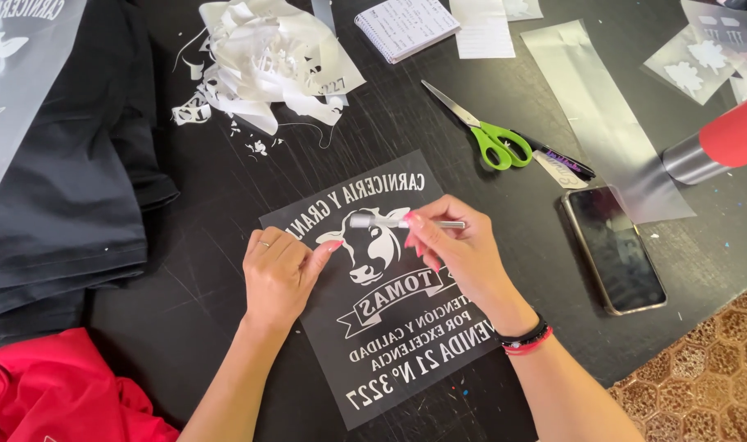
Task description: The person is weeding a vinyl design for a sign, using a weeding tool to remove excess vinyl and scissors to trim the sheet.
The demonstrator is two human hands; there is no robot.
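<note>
The left hand [277, 277] lies flat on a dark see-through plastic sheet with a white cow head and white letters cut into it [382, 286]. Its fingers are curled in loosely, and the thumb tip with a pink nail presses down on the sheet right beside the cow's ear. It holds nothing; it only pins the sheet down. The right hand [455, 245] is just to the side of it, over the top of the cow head. Its fingers are pinched shut around a thin silver metal picking tool shaped like a pen [402, 222], which lies almost flat, with its front end over the cow's forehead. I cannot tell if the tip touches the sheet. A black and red string bracelet [525, 337] sits on the right wrist. The sheet lies on a black scratched table [193, 278]. Below the left arm is a bunched-up red cloth [54, 393], and past the left hand's outer side is a pile of folded black shirts [63, 205]. On the outer side of the right hand, a black phone with a dark screen [615, 250] lies flat. Farther up from the right hand are scissors with green handles [488, 131] and a black pen [566, 160] close by them. Farther up from the left hand is a heap of peeled white scraps [267, 57]. Farthest away lies a small white spiral notebook [406, 24].
</note>
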